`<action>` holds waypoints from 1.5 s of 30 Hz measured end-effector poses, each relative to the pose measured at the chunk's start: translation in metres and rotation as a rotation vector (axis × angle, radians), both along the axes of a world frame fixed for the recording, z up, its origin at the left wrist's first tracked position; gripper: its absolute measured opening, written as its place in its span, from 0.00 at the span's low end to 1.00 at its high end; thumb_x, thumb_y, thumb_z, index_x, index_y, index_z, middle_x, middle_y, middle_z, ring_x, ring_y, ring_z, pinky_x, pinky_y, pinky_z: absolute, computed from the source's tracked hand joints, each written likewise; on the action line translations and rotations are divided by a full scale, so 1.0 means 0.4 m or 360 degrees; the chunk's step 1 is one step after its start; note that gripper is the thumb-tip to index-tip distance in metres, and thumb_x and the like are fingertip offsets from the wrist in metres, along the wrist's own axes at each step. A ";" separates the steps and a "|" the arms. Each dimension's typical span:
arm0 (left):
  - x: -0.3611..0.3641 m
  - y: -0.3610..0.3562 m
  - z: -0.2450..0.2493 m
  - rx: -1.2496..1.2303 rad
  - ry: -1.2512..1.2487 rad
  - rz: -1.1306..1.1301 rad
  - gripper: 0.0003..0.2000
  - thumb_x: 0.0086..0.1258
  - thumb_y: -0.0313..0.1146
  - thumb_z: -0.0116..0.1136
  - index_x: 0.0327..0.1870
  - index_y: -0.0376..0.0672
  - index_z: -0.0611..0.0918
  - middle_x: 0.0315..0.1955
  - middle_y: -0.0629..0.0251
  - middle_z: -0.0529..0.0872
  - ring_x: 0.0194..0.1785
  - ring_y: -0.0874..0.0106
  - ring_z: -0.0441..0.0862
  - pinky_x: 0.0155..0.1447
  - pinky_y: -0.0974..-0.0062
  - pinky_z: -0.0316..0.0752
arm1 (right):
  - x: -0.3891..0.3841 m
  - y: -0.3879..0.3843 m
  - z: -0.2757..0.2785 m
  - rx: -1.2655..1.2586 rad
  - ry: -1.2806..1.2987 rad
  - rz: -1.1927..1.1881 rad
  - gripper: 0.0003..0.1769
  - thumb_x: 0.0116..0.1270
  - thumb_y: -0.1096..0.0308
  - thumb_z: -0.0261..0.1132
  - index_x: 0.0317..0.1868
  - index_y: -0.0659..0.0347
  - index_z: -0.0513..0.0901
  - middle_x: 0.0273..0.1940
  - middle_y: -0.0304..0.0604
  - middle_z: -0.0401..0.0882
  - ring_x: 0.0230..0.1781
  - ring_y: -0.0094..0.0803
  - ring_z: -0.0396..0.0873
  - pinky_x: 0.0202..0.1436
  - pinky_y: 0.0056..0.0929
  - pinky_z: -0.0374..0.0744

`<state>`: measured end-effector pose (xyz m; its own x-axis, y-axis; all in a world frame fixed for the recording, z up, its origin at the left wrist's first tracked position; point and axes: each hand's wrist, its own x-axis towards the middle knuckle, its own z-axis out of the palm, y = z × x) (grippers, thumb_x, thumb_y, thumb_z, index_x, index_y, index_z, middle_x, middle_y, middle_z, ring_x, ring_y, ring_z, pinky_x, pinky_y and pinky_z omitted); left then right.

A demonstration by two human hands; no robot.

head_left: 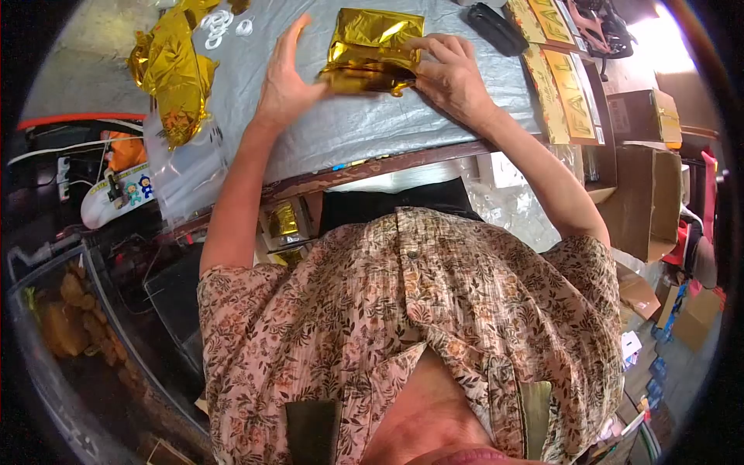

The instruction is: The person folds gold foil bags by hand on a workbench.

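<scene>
A folded sheet of shiny gold foil (pixel 376 48) lies on the grey covered table (pixel 349 128); its near edge is blurred by motion. My right hand (pixel 457 81) grips the foil's right edge, with fingers bent over it and the thumb beneath. At the foil's left side is my left hand (pixel 288 87), open, with its fingers stretched up and away from the thumb. The left thumb's tip is close to the foil's near left corner; whether it touches cannot be made out.
Crumpled gold foil (pixel 180 77) hangs at the table's left edge, beside white rings (pixel 218 28). A black case (pixel 496 29) and printed boxes (pixel 566 93) lie on the right. An open cardboard box (pixel 643 194) stands farther right, and a power strip (pixel 116 198) lies left.
</scene>
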<state>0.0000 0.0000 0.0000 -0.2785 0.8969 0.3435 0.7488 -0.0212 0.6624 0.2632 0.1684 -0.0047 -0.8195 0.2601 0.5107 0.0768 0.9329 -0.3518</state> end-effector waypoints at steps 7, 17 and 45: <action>0.171 -0.019 0.042 0.0256 0.0570 -0.0282 0.55 0.48 0.42 0.86 0.80 0.49 0.65 0.64 0.59 0.82 0.66 0.60 0.79 0.69 0.61 0.72 | -0.001 0.016 -0.001 0.0088 -0.0146 0.0015 0.12 0.60 0.71 0.75 0.46 0.58 0.88 0.56 0.36 0.84 0.63 0.41 0.76 0.70 0.47 0.66; 0.225 0.012 0.061 0.0286 0.0815 0.0028 0.44 0.50 0.39 0.83 0.74 0.59 0.75 0.50 0.66 0.87 0.57 0.64 0.83 0.64 0.58 0.70 | 0.001 0.013 0.000 0.0277 -0.0262 0.0021 0.11 0.63 0.69 0.74 0.47 0.56 0.87 0.53 0.35 0.85 0.62 0.37 0.78 0.74 0.53 0.64; 0.238 -0.002 0.003 0.0071 -0.0219 0.0285 0.14 0.68 0.40 0.71 0.34 0.34 0.89 0.34 0.57 0.89 0.36 0.56 0.88 0.41 0.64 0.81 | 0.018 0.028 -0.017 -0.0242 -0.0209 0.0077 0.11 0.74 0.58 0.69 0.45 0.56 0.90 0.58 0.33 0.86 0.66 0.35 0.76 0.78 0.45 0.60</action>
